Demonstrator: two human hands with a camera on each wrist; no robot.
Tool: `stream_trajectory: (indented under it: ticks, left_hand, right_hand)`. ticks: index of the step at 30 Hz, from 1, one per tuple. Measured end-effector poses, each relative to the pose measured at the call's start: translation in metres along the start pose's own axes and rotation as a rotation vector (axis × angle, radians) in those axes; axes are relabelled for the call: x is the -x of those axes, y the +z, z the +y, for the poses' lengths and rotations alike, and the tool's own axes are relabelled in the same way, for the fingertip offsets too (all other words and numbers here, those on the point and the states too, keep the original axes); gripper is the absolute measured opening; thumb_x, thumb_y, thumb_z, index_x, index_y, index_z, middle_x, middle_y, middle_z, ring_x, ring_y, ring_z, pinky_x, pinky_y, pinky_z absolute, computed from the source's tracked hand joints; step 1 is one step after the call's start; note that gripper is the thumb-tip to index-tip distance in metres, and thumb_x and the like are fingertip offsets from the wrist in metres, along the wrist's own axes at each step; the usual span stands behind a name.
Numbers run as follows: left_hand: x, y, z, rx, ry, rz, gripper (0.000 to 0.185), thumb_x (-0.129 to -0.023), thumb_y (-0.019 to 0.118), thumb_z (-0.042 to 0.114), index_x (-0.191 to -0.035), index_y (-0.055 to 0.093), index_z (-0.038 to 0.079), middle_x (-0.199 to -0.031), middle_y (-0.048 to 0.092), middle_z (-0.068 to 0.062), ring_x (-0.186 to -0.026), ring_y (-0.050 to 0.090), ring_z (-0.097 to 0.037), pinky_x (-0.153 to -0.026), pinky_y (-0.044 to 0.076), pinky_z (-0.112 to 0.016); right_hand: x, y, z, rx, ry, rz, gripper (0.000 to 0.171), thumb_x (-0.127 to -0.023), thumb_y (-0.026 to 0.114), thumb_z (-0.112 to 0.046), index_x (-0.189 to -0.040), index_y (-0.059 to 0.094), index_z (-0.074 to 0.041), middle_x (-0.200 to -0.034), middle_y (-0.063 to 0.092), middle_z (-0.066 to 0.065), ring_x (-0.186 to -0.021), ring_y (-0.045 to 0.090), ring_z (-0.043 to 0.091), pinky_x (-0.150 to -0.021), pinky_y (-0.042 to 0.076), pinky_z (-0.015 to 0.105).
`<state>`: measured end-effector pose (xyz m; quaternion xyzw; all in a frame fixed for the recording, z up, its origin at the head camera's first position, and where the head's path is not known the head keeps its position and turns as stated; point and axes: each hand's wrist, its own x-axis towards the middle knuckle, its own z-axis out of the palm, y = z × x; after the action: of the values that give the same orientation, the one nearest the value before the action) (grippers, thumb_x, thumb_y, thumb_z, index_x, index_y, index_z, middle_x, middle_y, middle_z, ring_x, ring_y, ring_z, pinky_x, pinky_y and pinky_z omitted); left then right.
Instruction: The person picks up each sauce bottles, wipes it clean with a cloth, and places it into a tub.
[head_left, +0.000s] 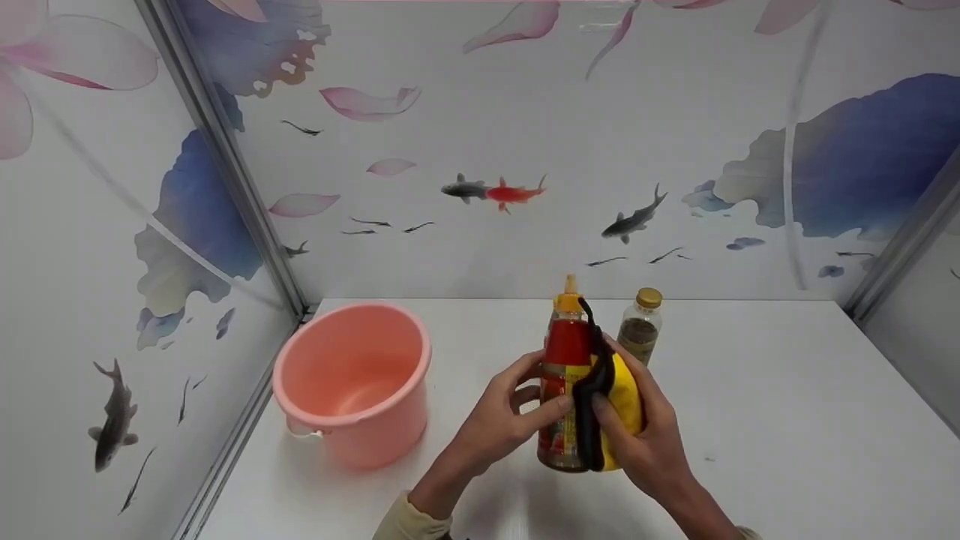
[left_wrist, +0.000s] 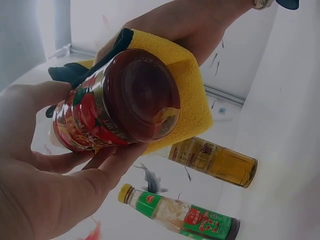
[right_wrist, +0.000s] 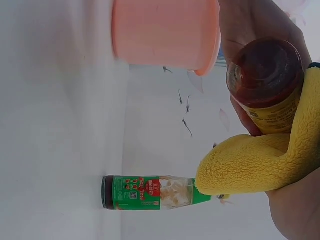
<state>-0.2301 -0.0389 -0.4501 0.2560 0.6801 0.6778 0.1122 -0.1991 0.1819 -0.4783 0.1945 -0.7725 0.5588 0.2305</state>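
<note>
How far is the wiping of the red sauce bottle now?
In hand: the left hand grips the red sauce bottle while the right hand presses the yellow cloth to its side. Nothing shows as finished. The green-label bottle and amber bottle stand untouched; the pink bucket looks empty.

Pink plastic bucket (head_left: 352,382) upright on white surface (head_left: 787,390), left side; small clear gold-capped bottle (head_left: 640,326) at back; green-labelled bottle (right_wrist: 150,192) nearby.
</note>
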Motion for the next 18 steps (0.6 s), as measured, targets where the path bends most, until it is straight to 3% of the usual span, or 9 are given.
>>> stream_trajectory:
  ticks: [4,10,18]
  left_hand:
    - [0.0003,0.0,-0.001,-0.031,-0.019,-0.021,0.058,-0.102,0.076,0.036,-0.156,0.053,0.035,-0.148,0.062,0.007,-0.138,0.057,-0.017,-0.121,0.05,-0.043]
    - [0.0013,-0.0013,-0.0005,-0.056,-0.041,-0.07,0.057,-0.101,0.075,0.038,-0.155,0.055,0.039,-0.145,0.064,0.008,-0.13,0.061,-0.017,-0.116,0.052,-0.039]
    - [0.0021,0.0018,0.0005,-0.017,-0.036,-0.019,0.065,-0.1,0.079,0.033,-0.158,0.05,0.042,-0.148,0.062,0.005,-0.128,0.064,-0.021,-0.107,0.061,-0.04]
  right_hand:
    - [-0.0005,-0.0016,-0.0008,-0.005,0.0,0.01,0.074,-0.104,0.069,-0.001,-0.168,0.04,-0.022,-0.142,0.063,0.004,-0.104,0.068,0.018,-0.088,0.064,0.027]
    - [-0.0005,-0.0038,-0.0012,-0.008,0.002,0.015,0.073,-0.105,0.067,-0.001,-0.168,0.039,-0.023,-0.14,0.063,0.002,-0.104,0.068,0.018,-0.088,0.064,0.026]
    - [0.0,-0.0024,-0.0048,-0.02,0.032,0.05,0.07,-0.103,0.069,0.0,-0.165,0.044,-0.024,-0.135,0.065,-0.002,-0.102,0.068,0.016,-0.086,0.064,0.025]
